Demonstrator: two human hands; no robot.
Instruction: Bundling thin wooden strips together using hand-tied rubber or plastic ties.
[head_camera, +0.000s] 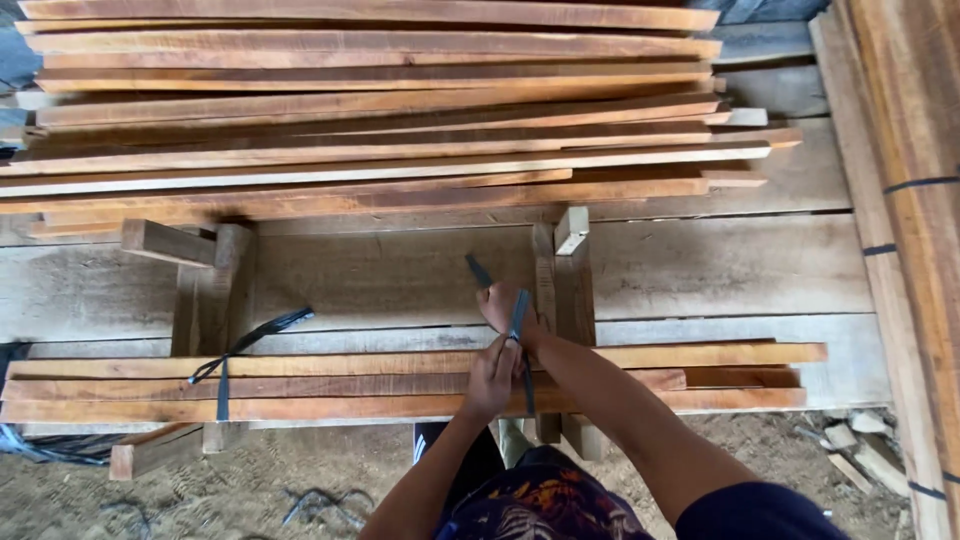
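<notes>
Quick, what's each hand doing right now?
Left hand: closed on the dark strap over the near bundle of wooden slats.
Right hand: closed, grip on the same strap's upper end.

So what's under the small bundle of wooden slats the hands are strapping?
The bundle of slats rests on two upright wooden frames, with grey boards behind. Both hands cover the dark strap crossing; the underside is hidden.

A workbench of wide grey weathered planks fills the middle of the frame, lit by flat, even daylight. Across the upper part lies a loose stack of long reddish wooden slats. Down the right edge runs another pile of boards — bound with dark bands. Along the bottom is a dirt floor — sandy, with wood scraps at lower right.
</notes>
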